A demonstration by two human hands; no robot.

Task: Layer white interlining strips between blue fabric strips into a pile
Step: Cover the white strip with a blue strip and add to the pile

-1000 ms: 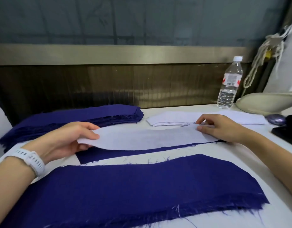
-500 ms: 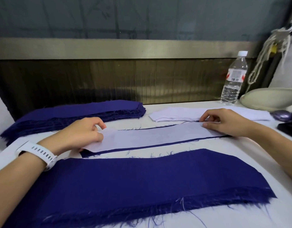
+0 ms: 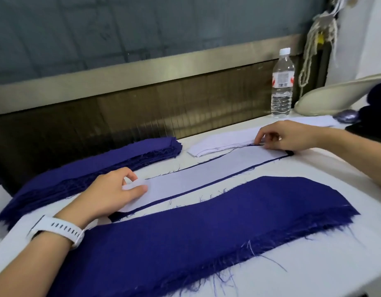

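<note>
White interlining strip (image 3: 206,174) lies on a blue fabric strip (image 3: 118,217), left hand (image 3: 112,196) pinching one end and right hand (image 3: 288,136) pinching the other, likely to line it up.

Single head-worn wide-angle view, forward and down, close over the table (image 3: 339,264)

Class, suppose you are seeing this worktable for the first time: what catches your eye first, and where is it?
The wide blue fabric strip with frayed edges fills the foreground. Behind it, a white interlining strip lies on a blue strip, the left hand pinching its near end and the right hand at its far end. A stack of blue strips sits at the rear left.
</note>
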